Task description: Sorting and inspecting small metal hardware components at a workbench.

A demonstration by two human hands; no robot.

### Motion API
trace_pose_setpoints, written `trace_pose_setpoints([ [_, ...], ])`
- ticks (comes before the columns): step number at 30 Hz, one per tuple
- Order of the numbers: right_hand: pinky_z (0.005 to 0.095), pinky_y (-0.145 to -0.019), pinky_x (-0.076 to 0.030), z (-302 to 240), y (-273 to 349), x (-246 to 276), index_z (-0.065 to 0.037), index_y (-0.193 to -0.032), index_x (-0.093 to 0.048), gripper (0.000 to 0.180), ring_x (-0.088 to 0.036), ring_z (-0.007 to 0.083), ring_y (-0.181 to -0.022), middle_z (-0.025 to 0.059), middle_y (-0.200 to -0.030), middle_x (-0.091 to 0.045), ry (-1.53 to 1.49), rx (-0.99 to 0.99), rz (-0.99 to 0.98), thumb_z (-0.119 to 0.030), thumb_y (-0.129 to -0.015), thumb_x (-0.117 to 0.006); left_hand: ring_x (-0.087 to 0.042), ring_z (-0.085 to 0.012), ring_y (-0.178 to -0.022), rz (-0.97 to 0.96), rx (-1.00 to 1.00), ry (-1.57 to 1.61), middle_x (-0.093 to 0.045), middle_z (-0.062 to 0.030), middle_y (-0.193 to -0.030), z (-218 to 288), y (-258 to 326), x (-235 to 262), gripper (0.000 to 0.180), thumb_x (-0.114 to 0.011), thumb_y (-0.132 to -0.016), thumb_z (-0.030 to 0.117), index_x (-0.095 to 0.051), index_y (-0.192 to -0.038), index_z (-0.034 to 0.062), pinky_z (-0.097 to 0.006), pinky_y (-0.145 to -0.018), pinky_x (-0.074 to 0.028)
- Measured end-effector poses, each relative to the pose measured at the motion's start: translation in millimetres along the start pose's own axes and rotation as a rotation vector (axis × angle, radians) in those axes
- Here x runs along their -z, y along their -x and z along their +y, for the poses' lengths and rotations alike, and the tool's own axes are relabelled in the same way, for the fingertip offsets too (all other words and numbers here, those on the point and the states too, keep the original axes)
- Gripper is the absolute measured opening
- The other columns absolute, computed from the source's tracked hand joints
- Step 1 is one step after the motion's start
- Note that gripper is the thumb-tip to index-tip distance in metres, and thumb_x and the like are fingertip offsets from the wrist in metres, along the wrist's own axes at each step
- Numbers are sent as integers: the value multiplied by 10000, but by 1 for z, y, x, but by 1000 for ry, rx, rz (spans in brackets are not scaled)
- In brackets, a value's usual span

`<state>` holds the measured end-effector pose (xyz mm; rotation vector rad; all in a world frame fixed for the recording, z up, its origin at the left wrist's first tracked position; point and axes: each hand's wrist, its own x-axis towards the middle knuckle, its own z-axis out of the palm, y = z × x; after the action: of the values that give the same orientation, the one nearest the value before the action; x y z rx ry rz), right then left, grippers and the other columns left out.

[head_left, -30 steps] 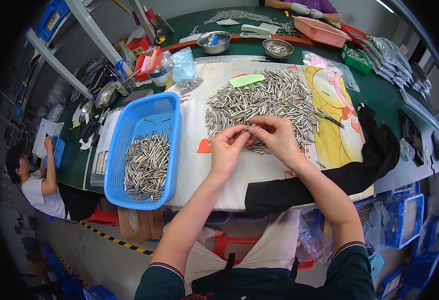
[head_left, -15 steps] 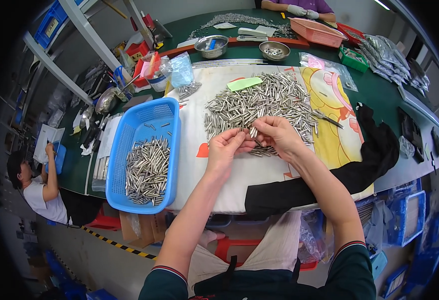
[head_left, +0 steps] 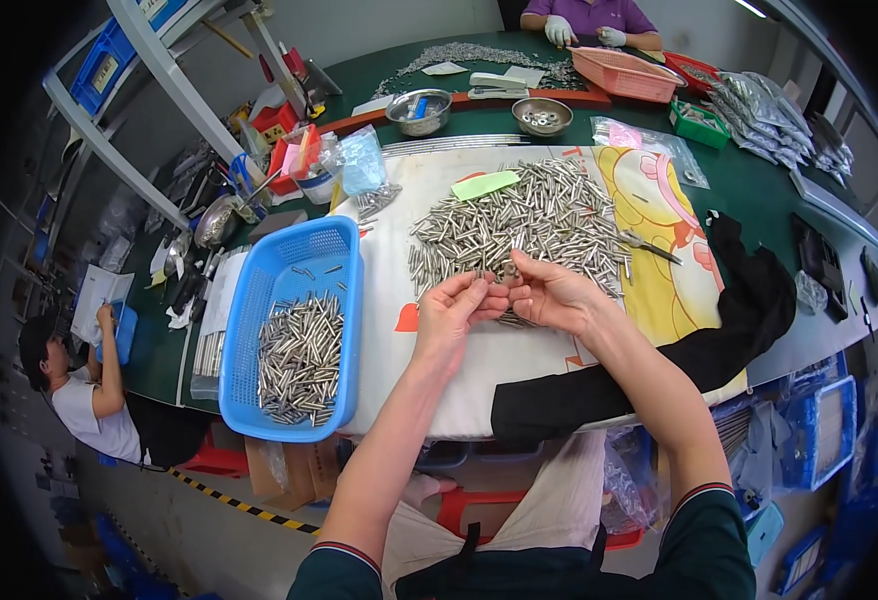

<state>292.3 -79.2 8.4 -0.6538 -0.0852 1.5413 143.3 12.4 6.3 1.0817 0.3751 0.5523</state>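
My left hand [head_left: 462, 308] and my right hand [head_left: 559, 297] meet in front of a wide pile of short silvery metal pins [head_left: 519, 205]. Both sets of fingers are closed in a pinch, fingertips nearly touching. Small metal pins [head_left: 508, 270] show at the right fingertips; the left fingers also pinch small pins, mostly hidden. A light green paper slip [head_left: 486, 185] lies on top of the pile. To the left stands a blue perforated plastic basket [head_left: 350, 335], partly filled with similar pins [head_left: 301, 360].
Pliers [head_left: 651, 246] lie right of the pile on a printed cloth [head_left: 439, 385]. Black fabric [head_left: 599, 397] stretches across the front edge. Two metal bowls [head_left: 419, 112] stand behind. A co-worker's gloved hands [head_left: 584, 33] are across the table; another person [head_left: 99, 395] sits at left.
My hands have dropped slightly toward me, still together at the fingertips. The view has shifted a little. Across the table, the co-worker's gloved hands have moved apart.
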Motion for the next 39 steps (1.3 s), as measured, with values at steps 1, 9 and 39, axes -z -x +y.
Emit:
trace_pose_setpoints([
  [1,231,-551,-432,0,0,0,-74,-807,-556,181,-462,101,-598,18,-730,-496,-1,1,11,-237,-860,-616,-647,-167,-742,-1,0,-1,-656,-141,-867,0,0,0,204,-541,-896,105,-575,-1016,-56,-264,-705,-539],
  [9,230,-586,-457,1,3,-7,-47,-837,-564,141,-486,109,-648,27,-762,-515,-13,34,-1,-180,-869,-598,-642,-164,-763,10,-16,13,-652,-117,-875,-1,-2,2,190,-541,-896,109,-581,-1019,-31,-269,-706,-533],
  [39,217,-632,-422,3,4,-8,-55,-895,-519,122,-451,97,-692,19,-822,-480,-154,229,-11,-162,-885,-576,-640,-155,-763,-54,51,75,-647,-130,-900,-1,-5,6,200,-505,-918,130,-559,-1021,-33,-269,-709,-536],
])
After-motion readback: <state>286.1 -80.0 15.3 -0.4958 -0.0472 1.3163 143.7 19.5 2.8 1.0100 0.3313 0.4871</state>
